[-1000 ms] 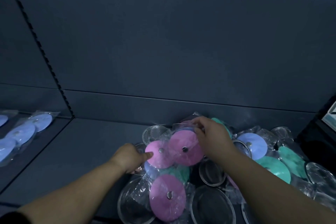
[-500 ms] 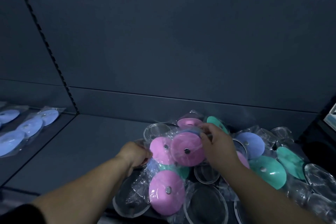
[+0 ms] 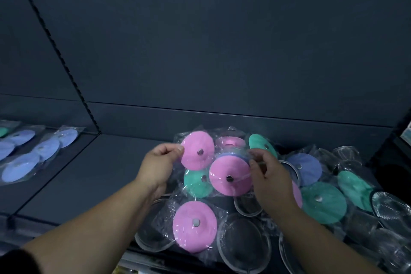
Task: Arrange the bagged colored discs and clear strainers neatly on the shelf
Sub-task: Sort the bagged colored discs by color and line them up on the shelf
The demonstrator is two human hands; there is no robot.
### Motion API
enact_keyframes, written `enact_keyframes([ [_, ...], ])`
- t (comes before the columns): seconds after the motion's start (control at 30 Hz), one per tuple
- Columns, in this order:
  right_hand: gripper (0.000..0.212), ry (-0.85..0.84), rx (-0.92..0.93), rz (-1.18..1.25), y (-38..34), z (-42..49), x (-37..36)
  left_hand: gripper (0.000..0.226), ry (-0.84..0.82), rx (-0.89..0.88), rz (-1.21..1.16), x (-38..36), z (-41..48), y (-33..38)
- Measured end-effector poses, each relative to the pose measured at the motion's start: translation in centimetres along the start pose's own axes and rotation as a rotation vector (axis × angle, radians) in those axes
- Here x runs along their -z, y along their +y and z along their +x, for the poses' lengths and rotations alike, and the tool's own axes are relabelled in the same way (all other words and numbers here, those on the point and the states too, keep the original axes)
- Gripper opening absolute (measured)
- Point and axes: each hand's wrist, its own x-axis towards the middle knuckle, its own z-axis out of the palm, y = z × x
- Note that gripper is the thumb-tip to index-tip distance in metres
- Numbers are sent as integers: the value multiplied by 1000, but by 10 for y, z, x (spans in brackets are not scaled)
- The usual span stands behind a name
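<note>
At frame centre, left hand (image 3: 159,163) pinches one bagged pink disc (image 3: 197,150); right hand (image 3: 268,176) pinches another pink disc's bag (image 3: 230,177)

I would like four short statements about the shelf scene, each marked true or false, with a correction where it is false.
1. The left hand pinches the bag at the edge of the upper pink disc. True.
2. The right hand rests flat on a clear strainer. False: its fingers hold the bagged pink disc.
3. Bagged blue discs lie on the shelf section at the left. True.
4. Every disc in the pile is pink. False: green discs and a blue disc lie there too.
</note>
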Motion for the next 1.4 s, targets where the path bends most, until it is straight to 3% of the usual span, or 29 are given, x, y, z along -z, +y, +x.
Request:
enact_keyframes([
  [0.17,21,25,5,-1,-5,-1,-2,7,-38,-285,104,1,-9,13],
  [0.23,19,46,22,-2,-16,-1,-6,8,-1,-314,66,9,-11,18],
  [0.43,19,39,32,104,-68,-14,-41,14,93,-116,-120,73,-11,20],
  [0.6,18,-130,-106,335,-129,-32,-103,13,221,-38,-205,168,-19,15],
  [0.83,12,-354,-310,651,-232,-76,-214,10,493,-63,-276,335,-35,19],
  [1.17,20,-624,-715,749,-337,-175,-394,18,416,45,-428,491,-93,5],
  [1.3,12,-756,-753,738,-366,-204,-443,14,389,46,-486,545,-105,8],
  [1.4,13,-791,-714,686,-382,-217,-476,26,326,55,-536,577,-106,7],
])
